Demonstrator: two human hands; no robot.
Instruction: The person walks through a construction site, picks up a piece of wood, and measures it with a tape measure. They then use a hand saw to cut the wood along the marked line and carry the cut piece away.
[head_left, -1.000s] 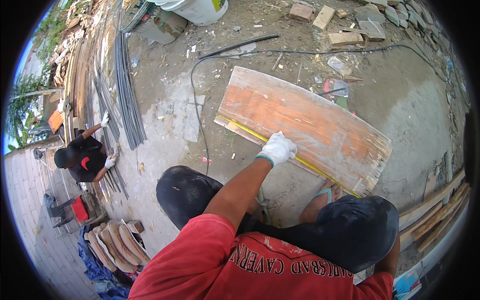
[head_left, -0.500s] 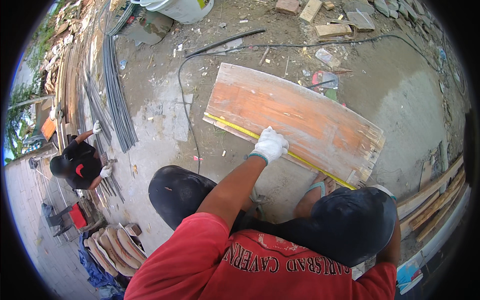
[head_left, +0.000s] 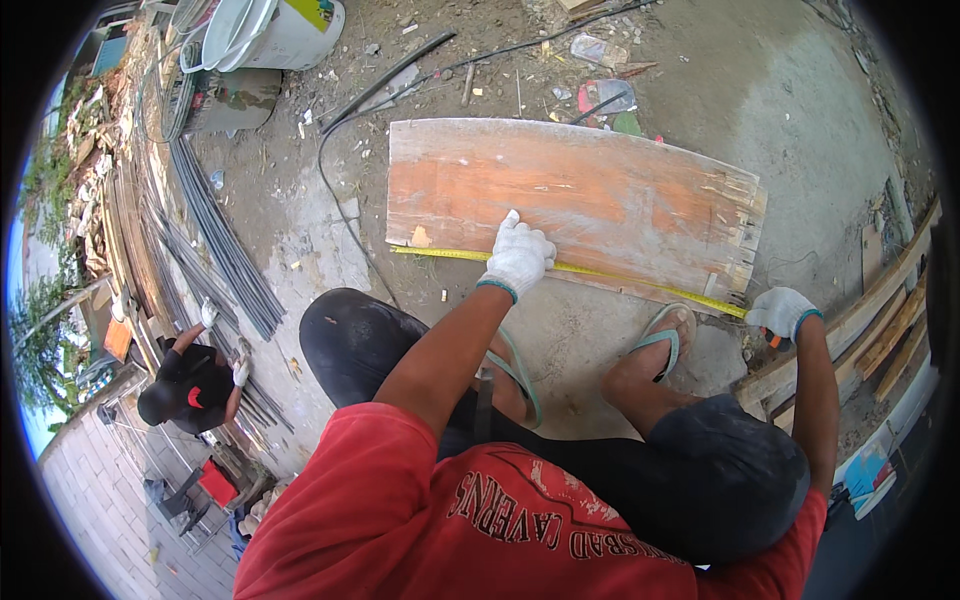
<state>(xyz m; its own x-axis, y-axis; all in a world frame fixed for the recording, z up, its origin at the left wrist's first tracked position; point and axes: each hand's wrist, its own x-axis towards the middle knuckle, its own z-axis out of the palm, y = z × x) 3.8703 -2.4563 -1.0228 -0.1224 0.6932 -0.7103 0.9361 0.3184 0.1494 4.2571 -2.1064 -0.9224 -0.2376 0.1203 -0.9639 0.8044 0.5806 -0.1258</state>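
A worn plywood board (head_left: 570, 185), orange-brown with a splintered right end, lies flat before my feet. Along its near edge runs a yellow measuring tape (head_left: 640, 284), pulled out nearly straight. My left hand (head_left: 520, 252), in a white knitted glove, rests over the tape at the board's near edge, fingers curled and one digit sticking up; the tape passes beneath it. Beyond the board's right end, my gloved right hand (head_left: 783, 312) grips the tape measure's case, of which only an orange bit (head_left: 774, 341) shows below the fingers.
At the left, a person (head_left: 190, 390) in black with white gloves crouches by long metal rods (head_left: 225, 240). White buckets (head_left: 270, 35) stand at the far left. A black cable (head_left: 330, 165) snakes across the ground behind the board. Timber planks (head_left: 880, 335) lie at the right.
My view has swung, so the board appears less tilted. My right hand, hidden behind my knee before, now shows at the tape's right end. My left hand stays at the board's near edge.
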